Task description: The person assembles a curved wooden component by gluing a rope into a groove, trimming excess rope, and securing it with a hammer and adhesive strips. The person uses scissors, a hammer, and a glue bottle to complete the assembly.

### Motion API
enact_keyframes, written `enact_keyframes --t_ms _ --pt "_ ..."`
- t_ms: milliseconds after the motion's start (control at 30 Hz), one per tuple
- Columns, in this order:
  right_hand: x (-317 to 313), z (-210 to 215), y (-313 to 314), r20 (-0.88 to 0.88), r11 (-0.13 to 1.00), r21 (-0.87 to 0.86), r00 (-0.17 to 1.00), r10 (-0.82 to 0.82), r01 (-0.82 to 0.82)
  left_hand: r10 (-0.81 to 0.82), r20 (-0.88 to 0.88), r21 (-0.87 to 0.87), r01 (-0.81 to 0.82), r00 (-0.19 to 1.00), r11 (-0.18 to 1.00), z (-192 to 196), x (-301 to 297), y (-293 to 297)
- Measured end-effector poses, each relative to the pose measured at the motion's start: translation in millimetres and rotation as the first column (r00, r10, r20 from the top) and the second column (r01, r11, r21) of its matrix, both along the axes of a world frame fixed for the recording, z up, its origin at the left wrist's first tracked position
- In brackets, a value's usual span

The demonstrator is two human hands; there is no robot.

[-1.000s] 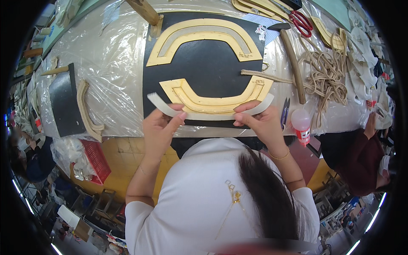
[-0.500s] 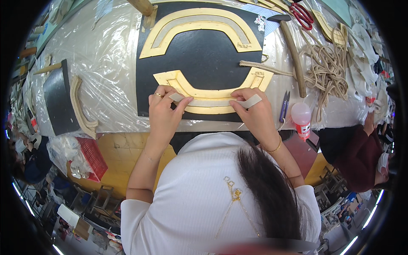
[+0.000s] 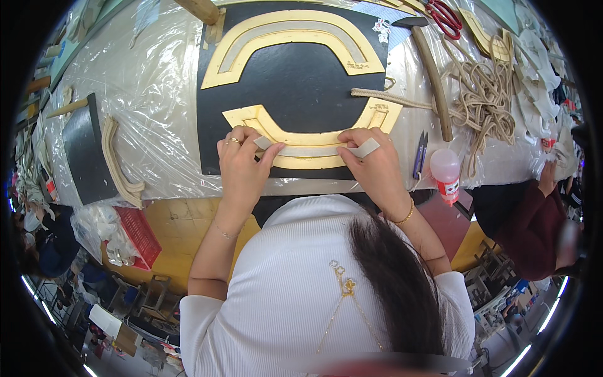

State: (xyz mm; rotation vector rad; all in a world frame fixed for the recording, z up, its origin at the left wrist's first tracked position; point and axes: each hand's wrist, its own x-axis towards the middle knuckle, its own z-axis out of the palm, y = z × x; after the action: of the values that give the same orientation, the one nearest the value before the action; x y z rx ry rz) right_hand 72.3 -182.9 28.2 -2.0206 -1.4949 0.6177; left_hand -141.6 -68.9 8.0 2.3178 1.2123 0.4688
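Observation:
A light grey strip [image 3: 308, 151] lies along the recessed channel of a curved pale-yellow piece [image 3: 311, 163] on a black board [image 3: 308, 88]. My left hand [image 3: 244, 156] pinches it near its left end, thumb against the fingers. My right hand [image 3: 375, 160] grips the strip toward the other end, whose free tip sticks up past the thumb. Between the hands the strip sits in the channel; the fingers hide parts of it. Farther up the board lies a second curved yellow piece [image 3: 270, 30] with a grey strip set in its channel.
Right of the board are a hammer [image 3: 433, 81], a tangle of beige cord [image 3: 483, 94], purple-handled snips [image 3: 419, 157] and a small bottle [image 3: 445, 166]. Red-handled scissors [image 3: 445, 19] lie at the back. Left are a dark sheet [image 3: 88, 154] and a short cord bundle [image 3: 112, 151].
Both hands keep their grip on the strip. The strip's right tip is tilted up more and looks shorter beyond the fingers. The view has shifted slightly.

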Motion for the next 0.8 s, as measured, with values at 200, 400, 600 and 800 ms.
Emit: enact_keyframes --t_ms 200,400,600,800 --pt "0 -2 0 0.011 1.000 0.011 1.000 0.006 -0.006 -0.028 -0.019 -0.022 0.027 0.999 0.999 1 -1 -1" --pt "-2 -3 0 0.047 0.999 0.033 0.999 0.020 -0.022 -0.030 -0.020 -0.006 0.030 0.999 1.000 -2 0 -1" --pt "-2 -5 -2 0.056 1.000 0.003 0.998 0.013 -0.014 0.133 0.033 -0.194 -0.124 0.991 0.973 5 -2 1" --pt "-1 -6 -2 -0.007 1.000 -0.005 1.000 -0.016 0.016 0.143 -0.006 -0.235 -0.140 0.990 0.962 12 -10 11"
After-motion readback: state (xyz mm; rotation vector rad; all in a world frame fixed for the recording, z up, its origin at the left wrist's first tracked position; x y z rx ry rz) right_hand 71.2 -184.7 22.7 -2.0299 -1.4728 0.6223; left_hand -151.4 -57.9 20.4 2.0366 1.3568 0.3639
